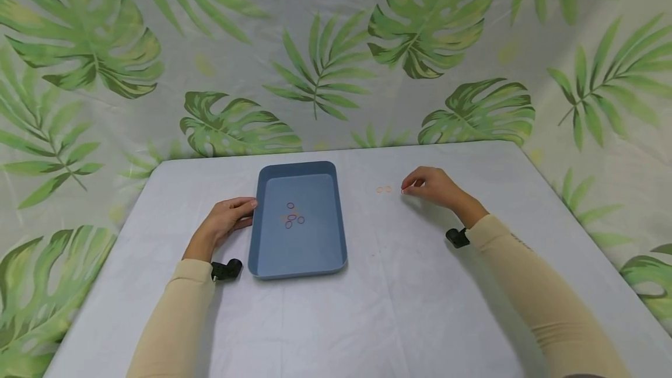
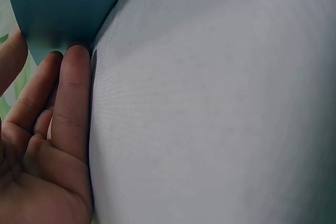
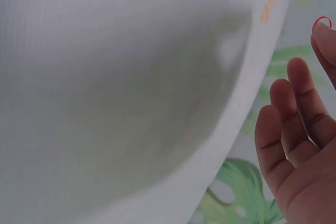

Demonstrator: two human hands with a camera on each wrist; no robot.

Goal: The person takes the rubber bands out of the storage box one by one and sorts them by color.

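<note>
My left hand [image 1: 227, 216] holds the left side of a blue-grey rectangular tray [image 1: 294, 264]. The left wrist view has the thumb at the rim and the fingertips against the outer wall of the tray [image 2: 68, 3]. Several small red and orange rubber bands [image 1: 291, 217] lie inside. To the right of the tray, my right hand [image 1: 433, 185] pinches a red rubber band [image 3: 322, 18] between thumb and index finger, just above the table. Its other fingers are loosely bent. Left of this hand, two orange rubber bands [image 1: 384, 189] lie side by side on the table.
A white cloth covers the table [image 1: 336, 325]. Its far edge meets a hanging leaf-patterned curtain [image 1: 325, 74]. Small black wrist cameras [image 1: 227, 270] sit at both sleeve cuffs.
</note>
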